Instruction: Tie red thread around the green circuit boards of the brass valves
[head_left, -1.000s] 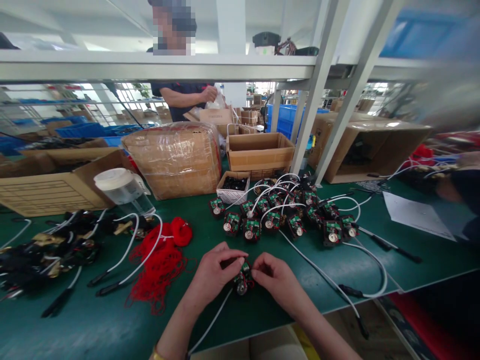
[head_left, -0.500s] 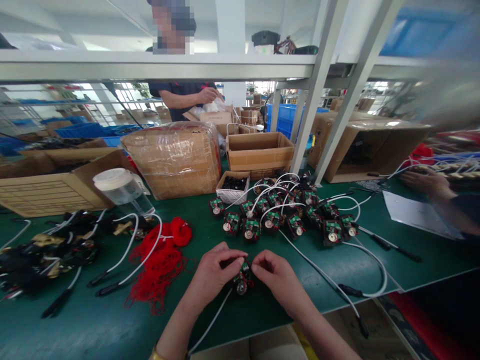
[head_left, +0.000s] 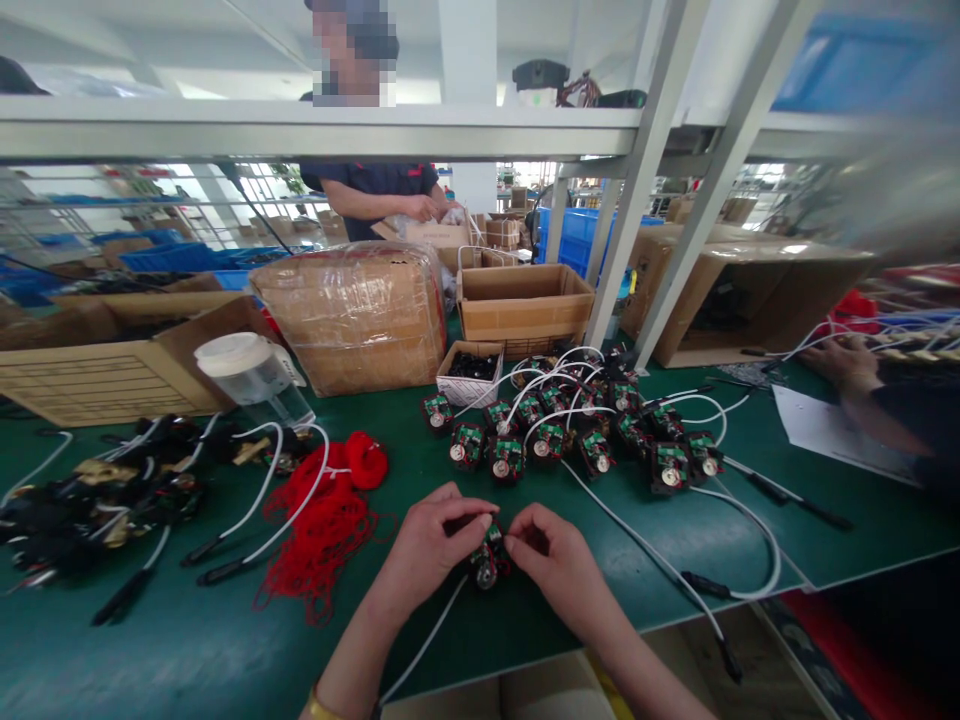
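Note:
Between my hands, low in the middle of the head view, sits a small circuit board assembly (head_left: 487, 566) with a round silver part and thin red wires. A white cable (head_left: 429, 640) runs from it toward the table's front edge. My left hand (head_left: 433, 540) grips the assembly from the left, thumb and forefinger closed at its top. My right hand (head_left: 546, 552) pinches at its right side, by the red wires; whatever is between those fingertips is too small to make out. Left of my hands lies a tangle of red string-like loops (head_left: 322, 530).
Several similar assemblies (head_left: 547, 440) with white cables lie behind my hands. More dark parts (head_left: 97, 500) are piled at left, near a clear plastic jug (head_left: 255, 375). Cardboard boxes (head_left: 352, 320) line the back, beside metal shelf posts (head_left: 686, 190). Other people work opposite and at right.
The view has shifted slightly, so most things sit a little further right. My hands keep nearly the same hold on the assembly. The person opposite has moved their hands a little.

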